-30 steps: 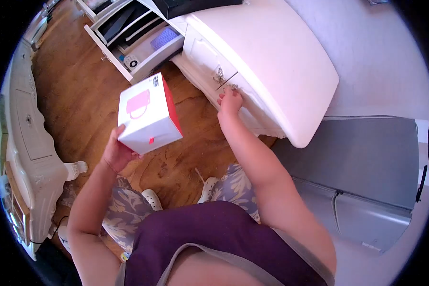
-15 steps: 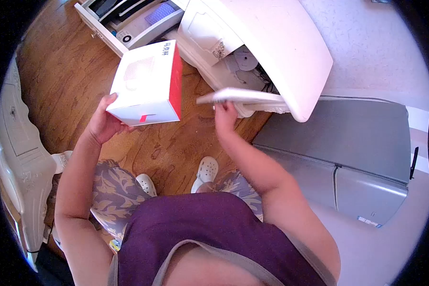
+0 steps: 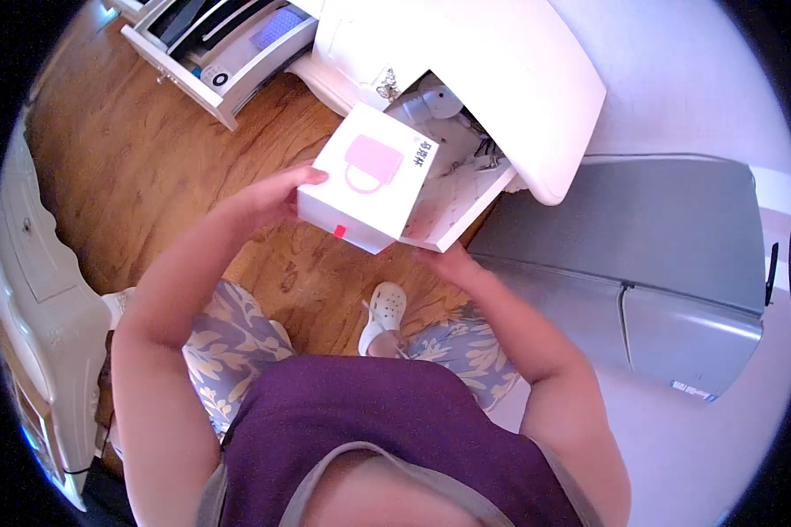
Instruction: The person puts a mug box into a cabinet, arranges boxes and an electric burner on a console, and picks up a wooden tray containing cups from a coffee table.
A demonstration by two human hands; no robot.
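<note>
My left hand point(image 3: 288, 195) grips the left side of a white cardboard box point(image 3: 360, 198). On its top are a pink mug picture and dark lettering, and a small red tab point(image 3: 339, 232) sticks out of the near side. My right hand point(image 3: 448, 263) is at the near edge of an open white cabinet door point(image 3: 470, 209), just right of the box. Its fingers are mostly hidden under the door edge and the box, so their grip does not show. Behind the box, the white cabinet point(image 3: 536, 97) stands open, with a whitish rounded object point(image 3: 444, 101) and dark cables inside.
An open drawer point(image 3: 228, 101) at upper left holds a purple patterned item point(image 3: 279, 28) and a small white device point(image 3: 215, 77). A grey refrigerator-like appliance point(image 3: 633, 237) lies to the right. White carved furniture point(image 3: 48, 228) stands at left on the wooden floor point(image 3: 149, 176).
The box has moved right and nearer the cabinet, turning so its mug picture shows clearly. My right hand has come lower and to the right, and the door's inner face now shows.
</note>
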